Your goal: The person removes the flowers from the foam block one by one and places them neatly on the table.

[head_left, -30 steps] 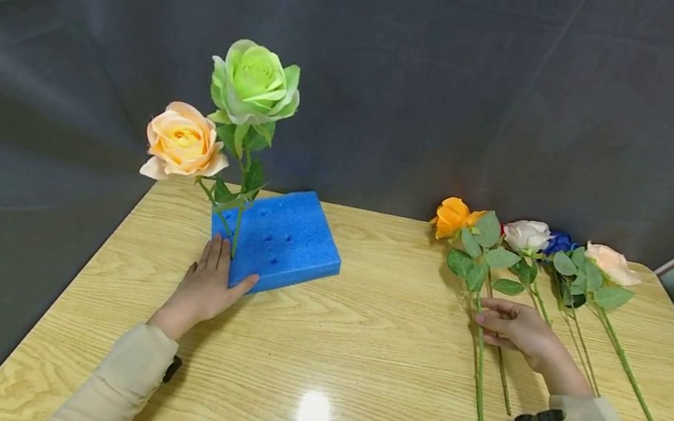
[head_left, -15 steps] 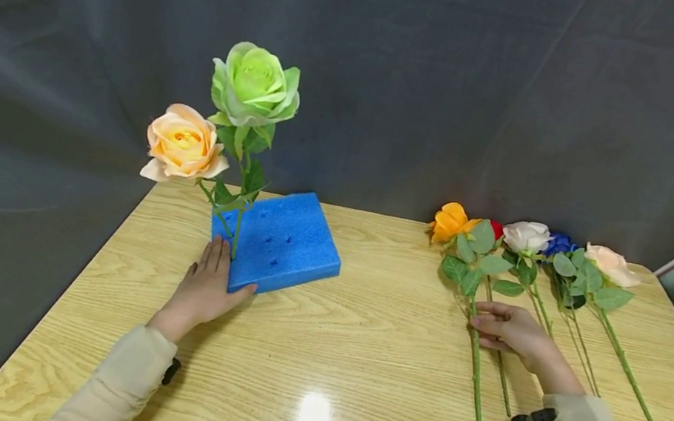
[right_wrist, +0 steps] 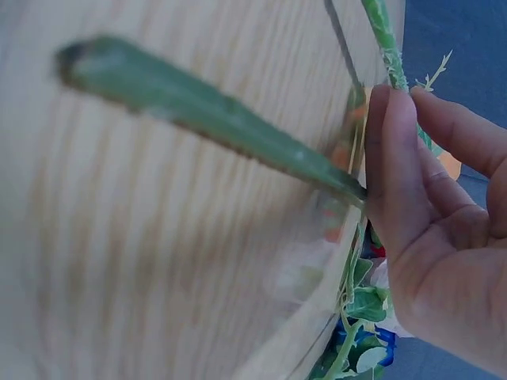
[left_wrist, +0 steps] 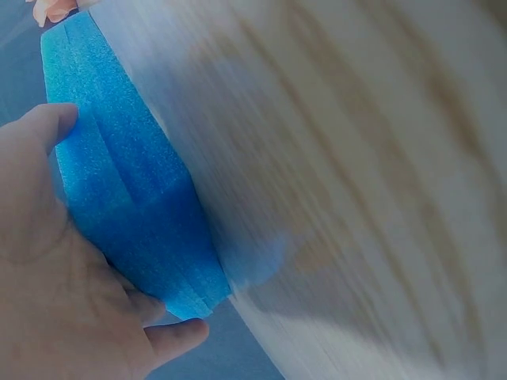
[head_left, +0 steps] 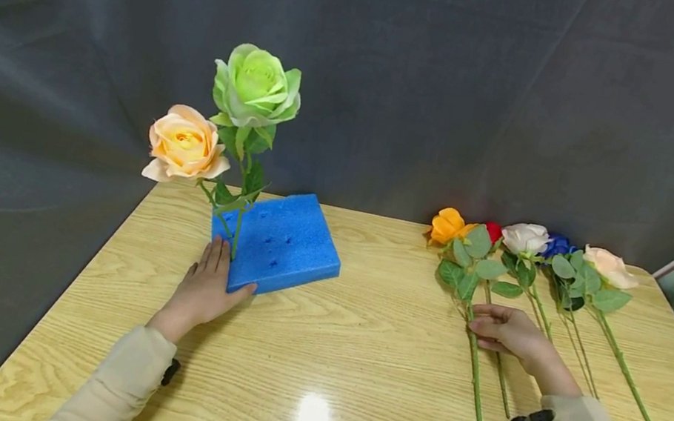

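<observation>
The right hand [head_left: 511, 337] pinches the long green stem [head_left: 475, 372] of the orange artificial rose [head_left: 446, 224]. Ahead of this hand, the rose has shifted slightly nearer, showing more of the red artificial rose [head_left: 493, 230]; probably it is coming free of its neighbour. The left hand [head_left: 205, 285], fingers straight, rests against the flat blue foam block [head_left: 298, 241] just ahead.

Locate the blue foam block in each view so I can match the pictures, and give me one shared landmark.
Head: the blue foam block sits left of centre, the left hand at its near left corner.
Left wrist: the blue foam block runs down the left part, against the left hand.
Right wrist: not in it.
Shared landmark: the wood-grain table, in all three.
</observation>
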